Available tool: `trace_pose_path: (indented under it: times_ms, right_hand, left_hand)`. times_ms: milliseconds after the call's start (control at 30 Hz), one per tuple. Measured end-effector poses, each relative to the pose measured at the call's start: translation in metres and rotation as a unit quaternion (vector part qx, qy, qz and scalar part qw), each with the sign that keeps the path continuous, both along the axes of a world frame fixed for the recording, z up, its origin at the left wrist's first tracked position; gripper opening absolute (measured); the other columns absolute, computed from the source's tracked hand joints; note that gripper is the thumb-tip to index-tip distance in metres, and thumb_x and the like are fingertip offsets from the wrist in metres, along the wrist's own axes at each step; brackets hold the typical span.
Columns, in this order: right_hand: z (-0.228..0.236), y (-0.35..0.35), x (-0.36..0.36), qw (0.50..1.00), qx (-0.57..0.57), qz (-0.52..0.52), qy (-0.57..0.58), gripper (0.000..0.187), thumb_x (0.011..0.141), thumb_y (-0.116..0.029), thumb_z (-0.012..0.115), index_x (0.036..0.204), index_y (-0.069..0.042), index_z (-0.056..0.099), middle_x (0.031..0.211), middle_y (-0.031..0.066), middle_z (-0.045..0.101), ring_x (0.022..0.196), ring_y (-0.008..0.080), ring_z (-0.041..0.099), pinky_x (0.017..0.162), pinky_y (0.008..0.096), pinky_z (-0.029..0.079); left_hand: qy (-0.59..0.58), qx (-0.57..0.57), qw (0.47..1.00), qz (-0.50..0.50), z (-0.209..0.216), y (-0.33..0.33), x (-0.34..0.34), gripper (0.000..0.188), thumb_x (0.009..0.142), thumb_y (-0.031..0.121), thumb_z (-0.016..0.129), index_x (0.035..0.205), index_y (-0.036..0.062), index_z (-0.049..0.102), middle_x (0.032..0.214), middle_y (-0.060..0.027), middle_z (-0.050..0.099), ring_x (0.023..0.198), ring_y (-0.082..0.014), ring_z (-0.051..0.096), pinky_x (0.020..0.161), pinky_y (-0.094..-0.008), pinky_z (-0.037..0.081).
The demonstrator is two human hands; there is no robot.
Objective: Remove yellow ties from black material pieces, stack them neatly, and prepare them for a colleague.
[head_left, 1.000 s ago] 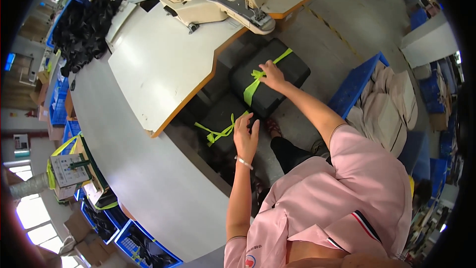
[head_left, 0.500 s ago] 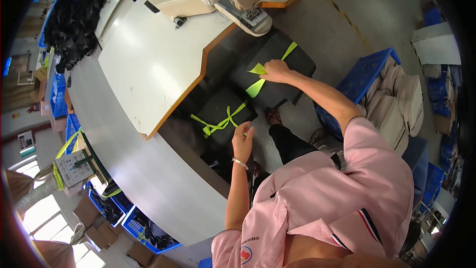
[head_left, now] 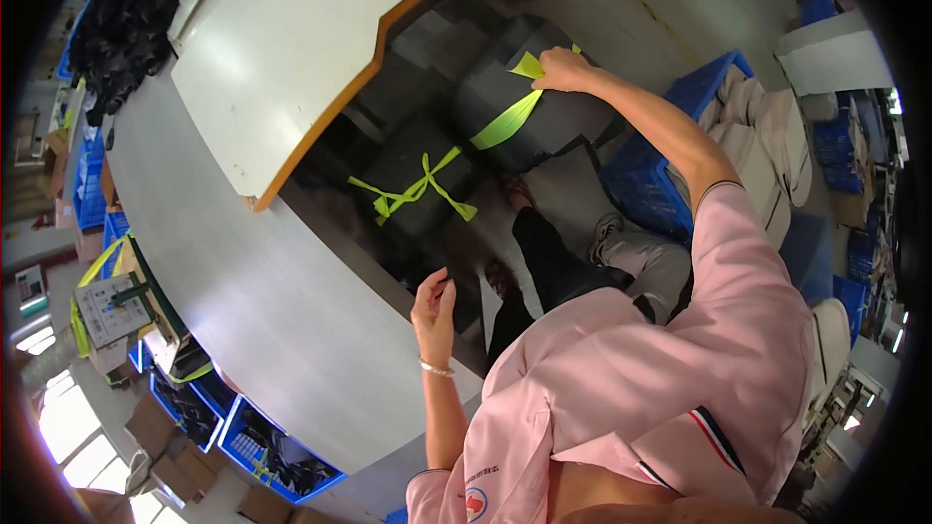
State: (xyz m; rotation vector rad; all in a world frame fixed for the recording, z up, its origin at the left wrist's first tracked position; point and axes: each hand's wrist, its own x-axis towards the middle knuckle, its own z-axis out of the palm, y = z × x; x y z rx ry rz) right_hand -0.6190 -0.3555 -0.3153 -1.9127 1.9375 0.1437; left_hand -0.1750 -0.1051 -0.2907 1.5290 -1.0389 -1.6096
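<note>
Your right hand (head_left: 568,71) lies at 1 o'clock from the middle of the view, its forearm slanting toward 10 o'clock from a bent elbow, back of the hand uppermost. Its fingers pinch a yellow-green strap (head_left: 510,124) on top of the farther dark bundle (head_left: 573,116), also at 1 o'clock. One end of the strap sticks out toward 10 o'clock from your grip, and a wider length slants down toward 7 o'clock over the bundle's side.

Your left hand (head_left: 433,318) is between 6 and 7 o'clock, beside the edge of the grey desk (head_left: 282,311). That forearm points almost straight to 12 o'clock, a bracelet (head_left: 437,369) at the wrist; the fingers are loosely curled, the thumb raised near them, and you cannot tell whether the tips meet.

The nearer dark bundle (head_left: 398,167) sits at 11 o'clock, a knotted yellow-green band (head_left: 415,192) across it. Toward 2 to 3 o'clock, a blue crate (head_left: 641,184) holds beige fabric (head_left: 743,112).
</note>
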Motion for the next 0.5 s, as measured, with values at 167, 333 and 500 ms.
trace_pose_path:
  times_ms: [167, 333, 500]
  right_hand:
    - [0.027, 0.060, -0.004, 0.999, 0.004, -0.032, 0.022, 0.054, 0.078, -0.041, 0.078, 0.094, 0.010, 0.072, 0.097, 0.0301, 0.072, 0.095, 0.0432, 0.071, 0.084, 0.0487, 0.057]
    - [0.038, 0.112, -0.011, 0.996, 0.046, -0.072, 0.017, 0.052, 0.077, -0.040, 0.079, 0.092, 0.009, 0.071, 0.094, 0.0274, 0.072, 0.093, 0.0409, 0.072, 0.083, 0.0478, 0.057]
    - [0.044, 0.168, 0.028, 0.995, 0.030, -0.097, 0.014, 0.052, 0.077, -0.041, 0.078, 0.089, 0.010, 0.071, 0.094, 0.0282, 0.072, 0.093, 0.0415, 0.072, 0.083, 0.0482, 0.057]
  left_hand:
    - [-0.019, -0.001, 1.000, -0.019, 0.019, 0.045, 0.042, 0.030, 0.099, 0.008, 0.066, 0.128, -0.0006, 0.065, 0.108, -0.0046, 0.069, 0.101, -0.0104, 0.063, 0.092, -0.0254, 0.050]
    - [-0.003, -0.006, 1.000, -0.005, 0.025, 0.081, 0.061, 0.030, 0.100, 0.010, 0.066, 0.127, -0.0006, 0.065, 0.111, -0.0050, 0.069, 0.104, -0.0114, 0.063, 0.092, -0.0245, 0.049]
    - [0.010, 0.037, 0.999, -0.032, 0.026, 0.119, 0.062, 0.030, 0.100, 0.011, 0.067, 0.127, -0.0006, 0.065, 0.115, -0.0054, 0.068, 0.108, -0.0123, 0.062, 0.092, -0.0252, 0.049]
